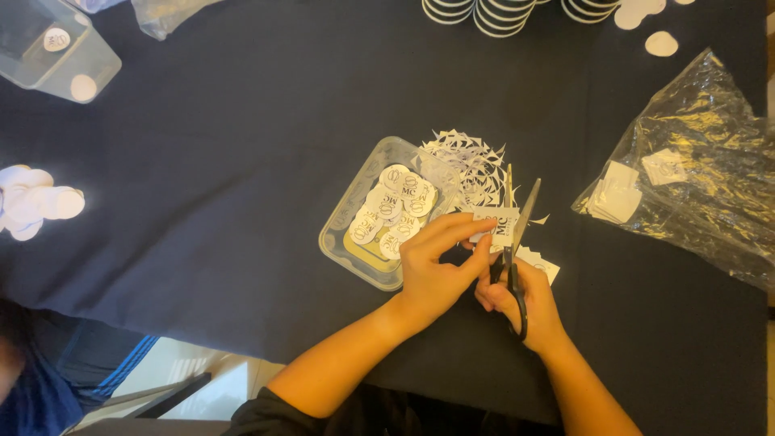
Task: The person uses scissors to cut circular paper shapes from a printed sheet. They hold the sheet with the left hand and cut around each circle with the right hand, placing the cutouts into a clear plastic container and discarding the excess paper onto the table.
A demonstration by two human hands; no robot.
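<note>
Item: scissors (515,242), black handles, pale blades. Long axis runs near-vertical in the head view, handles toward the person, tips pointing away and slightly right. Blades parted in a narrow V, one tip near the paper scraps, the other just right of it.

Held by: right hand (523,303), fingers closed through and around the handle loops.

Item: printed paper slip (500,224), white, dark emblem on it, lying between the blades at their lower part. Pinched by the left hand (436,270), fingers narrow, thumb and forefinger closed on the slip's left edge. More white slips (542,264) lie under the right hand on the counter.

Position: right of centre, near edge of the dark-clothed counter (242,161).

Adjacent, left: clear plastic tray (347,234), rectangular, holding round cut-out printed discs (395,206); the left hand touches its near right corner.

Adjacent, beyond: heap of white paper scraps (472,165), angular offcuts, just past the tray and blade tips.

Right: crumpled clear plastic bag (710,153) holding square printed slips.

Far left: pile of plain white discs (32,206). Upper left: clear plastic box (52,52) with two discs. Top edge: stacked black-and-white rounds (500,12) and loose white discs (660,43).
</note>
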